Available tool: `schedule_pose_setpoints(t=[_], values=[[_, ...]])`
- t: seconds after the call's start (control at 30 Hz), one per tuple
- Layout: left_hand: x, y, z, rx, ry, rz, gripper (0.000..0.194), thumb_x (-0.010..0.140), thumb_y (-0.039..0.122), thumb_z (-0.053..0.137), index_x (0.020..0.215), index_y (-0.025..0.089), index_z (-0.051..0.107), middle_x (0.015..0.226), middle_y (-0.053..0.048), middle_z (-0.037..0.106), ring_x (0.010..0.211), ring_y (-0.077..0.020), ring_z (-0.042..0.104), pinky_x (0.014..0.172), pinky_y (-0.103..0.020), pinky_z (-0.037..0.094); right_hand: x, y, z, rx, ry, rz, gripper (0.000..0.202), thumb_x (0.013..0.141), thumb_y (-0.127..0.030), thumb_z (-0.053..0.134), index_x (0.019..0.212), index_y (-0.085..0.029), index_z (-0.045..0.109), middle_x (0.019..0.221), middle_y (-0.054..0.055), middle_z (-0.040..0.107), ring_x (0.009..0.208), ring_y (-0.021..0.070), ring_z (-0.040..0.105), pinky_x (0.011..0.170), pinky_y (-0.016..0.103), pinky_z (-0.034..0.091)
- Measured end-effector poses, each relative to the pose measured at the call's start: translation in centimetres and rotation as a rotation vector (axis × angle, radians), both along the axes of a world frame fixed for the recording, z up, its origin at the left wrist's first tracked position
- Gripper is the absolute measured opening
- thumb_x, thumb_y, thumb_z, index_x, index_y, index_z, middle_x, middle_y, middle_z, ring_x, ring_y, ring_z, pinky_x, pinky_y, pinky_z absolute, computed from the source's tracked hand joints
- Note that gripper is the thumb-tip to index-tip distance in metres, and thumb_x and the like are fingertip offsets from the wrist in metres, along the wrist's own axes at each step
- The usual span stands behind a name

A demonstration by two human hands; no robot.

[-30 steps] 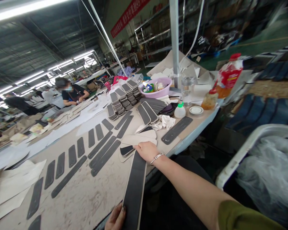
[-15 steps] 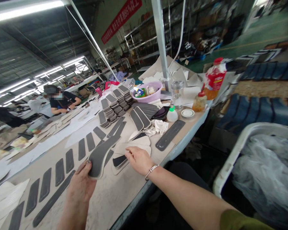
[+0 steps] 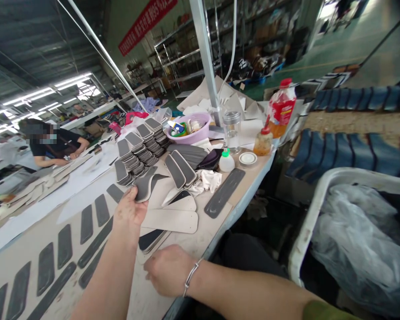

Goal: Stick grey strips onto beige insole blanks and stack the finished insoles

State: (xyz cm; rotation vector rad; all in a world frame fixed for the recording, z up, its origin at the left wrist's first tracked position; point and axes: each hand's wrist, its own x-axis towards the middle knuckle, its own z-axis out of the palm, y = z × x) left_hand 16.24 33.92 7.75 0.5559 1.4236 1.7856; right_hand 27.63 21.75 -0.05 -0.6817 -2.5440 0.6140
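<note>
My left hand [image 3: 130,211] grips a curved dark grey panel [image 3: 145,187] with a pale edge by its near end, thumb on top, the piece raised off the table. Below and to the right of it lie overlapping cream panels [image 3: 173,221], with a dark-faced panel [image 3: 150,240] under them. My right hand [image 3: 170,269], wearing a silver bangle [image 3: 191,278], is curled low over the table at the near corner of that pile. Its fingertips are bent in and partly hidden, so what they pinch, if anything, does not show. Rows of dark grey strips [image 3: 65,244] lie to the left.
Stacks of grey pads [image 3: 138,149] stand behind, beside a purple basin [image 3: 190,133]. A green-capped bottle [image 3: 226,162], a glass jar [image 3: 231,133] and a red-labelled bottle [image 3: 282,109] line the right side. A bin [image 3: 306,231] with plastic film stands right. A co-worker [image 3: 53,142] sits left.
My left hand has carried the grey panel forward, toward the pad stacks. My right hand has come off the top of the cream panels and drawn back toward me. The view has turned slightly right.
</note>
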Motion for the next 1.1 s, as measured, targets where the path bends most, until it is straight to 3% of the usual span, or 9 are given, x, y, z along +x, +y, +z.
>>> schedule_pose_setpoints(t=[0.13, 0.23, 0.37, 0.47, 0.57, 0.67, 0.8, 0.93, 1.1], values=[[2.7, 3.0, 0.8, 0.086, -0.073, -0.052, 0.010, 0.082, 0.007, 0.053, 0.081, 0.017, 0.057, 0.083, 0.000, 0.067, 0.079, -0.0118, 0.066, 0.077, -0.031, 0.056, -0.5, -1.0, -0.5, -0.022, -0.167, 0.161, 0.012, 0.079, -0.026, 0.061, 0.072, -0.018, 0.058, 0.068, 0.000, 0.065, 0.063, 0.0173, 0.064, 0.041, 0.025, 0.039], [4.3, 4.6, 0.4, -0.021, -0.008, -0.197, 0.009, 0.088, 0.019, 0.051, 0.090, 0.016, 0.059, 0.094, -0.006, 0.068, 0.086, -0.0139, 0.066, 0.080, -0.031, 0.055, -0.4, -0.9, 0.1, -0.089, -0.357, 0.260, 0.006, 0.077, -0.021, 0.062, 0.072, -0.017, 0.061, 0.072, 0.001, 0.067, 0.067, 0.0182, 0.066, 0.040, 0.026, 0.040], [4.8, 4.8, -1.8, -0.386, 0.455, -0.457, 0.039, 0.086, 0.044, 0.054, 0.106, 0.011, 0.058, 0.112, -0.020, 0.063, 0.101, -0.0246, 0.064, 0.088, -0.041, 0.051, -0.3, -0.7, 0.4, -0.080, -0.375, 0.279, 0.002, 0.077, -0.017, 0.063, 0.076, -0.016, 0.064, 0.076, 0.002, 0.069, 0.071, 0.0181, 0.066, 0.042, 0.026, 0.043], [3.9, 3.2, -3.4, -0.428, 0.680, -0.495, 0.045, 0.068, 0.037, 0.074, 0.104, 0.012, 0.063, 0.118, -0.016, 0.062, 0.112, -0.0260, 0.058, 0.101, -0.039, 0.041, -0.1, -0.9, -0.1, -0.032, -0.295, 0.243, 0.001, 0.075, -0.017, 0.064, 0.075, -0.016, 0.064, 0.072, 0.002, 0.068, 0.069, 0.0183, 0.065, 0.046, 0.026, 0.045], [2.2, 0.0, -4.3, -0.412, 0.733, -0.532, 0.043, 0.062, 0.036, 0.076, 0.098, 0.014, 0.067, 0.110, -0.012, 0.067, 0.108, -0.0243, 0.060, 0.104, -0.035, 0.038, 0.2, -1.0, -0.3, -0.028, -0.236, 0.213, 0.004, 0.077, -0.017, 0.061, 0.075, -0.016, 0.064, 0.069, 0.003, 0.066, 0.066, 0.0193, 0.064, 0.048, 0.027, 0.045], [-0.4, -4.8, -4.8, -0.393, 0.840, -0.445, 0.043, 0.066, 0.044, 0.069, 0.098, 0.014, 0.068, 0.106, -0.011, 0.069, 0.103, -0.0233, 0.062, 0.100, -0.034, 0.042, 0.6, -0.6, 0.3, -0.027, -0.204, 0.149, 0.006, 0.077, -0.018, 0.060, 0.073, -0.016, 0.064, 0.069, 0.004, 0.065, 0.065, 0.0192, 0.063, 0.051, 0.027, 0.046], [-4.0, -13.1, -5.8, -0.461, 0.958, -0.230, 0.042, 0.070, 0.049, 0.061, 0.093, 0.016, 0.070, 0.101, -0.009, 0.070, 0.099, -0.0237, 0.064, 0.094, -0.034, 0.047, 1.5, 1.6, 1.1, -0.002, -0.178, -0.114, 0.017, 0.083, -0.017, 0.054, 0.096, -0.016, 0.064, 0.095, 0.008, 0.065, 0.086, 0.0206, 0.061, 0.070, 0.030, 0.050], [-6.6, -21.3, -7.4, -0.583, 0.982, -0.183, 0.041, 0.071, 0.052, 0.058, 0.091, 0.018, 0.071, 0.097, -0.008, 0.072, 0.098, -0.0249, 0.065, 0.091, -0.036, 0.049, 2.1, 4.5, 0.6, -0.026, -0.242, -0.436, 0.048, 0.085, -0.019, 0.054, 0.131, -0.012, 0.045, 0.127, 0.020, 0.049, 0.115, 0.0296, 0.048, 0.091, 0.042, 0.043], [-10.0, -27.4, -8.5, -0.659, 1.231, -0.126, 0.040, 0.082, 0.047, 0.048, 0.097, 0.017, 0.069, 0.099, -0.009, 0.070, 0.089, -0.0215, 0.066, 0.083, -0.034, 0.052, 1.9, 5.3, -0.9, -0.023, -0.337, -0.535, 0.044, 0.083, -0.014, 0.057, 0.125, -0.007, 0.050, 0.125, 0.025, 0.048, 0.119, 0.0352, 0.043, 0.092, 0.048, 0.040]])
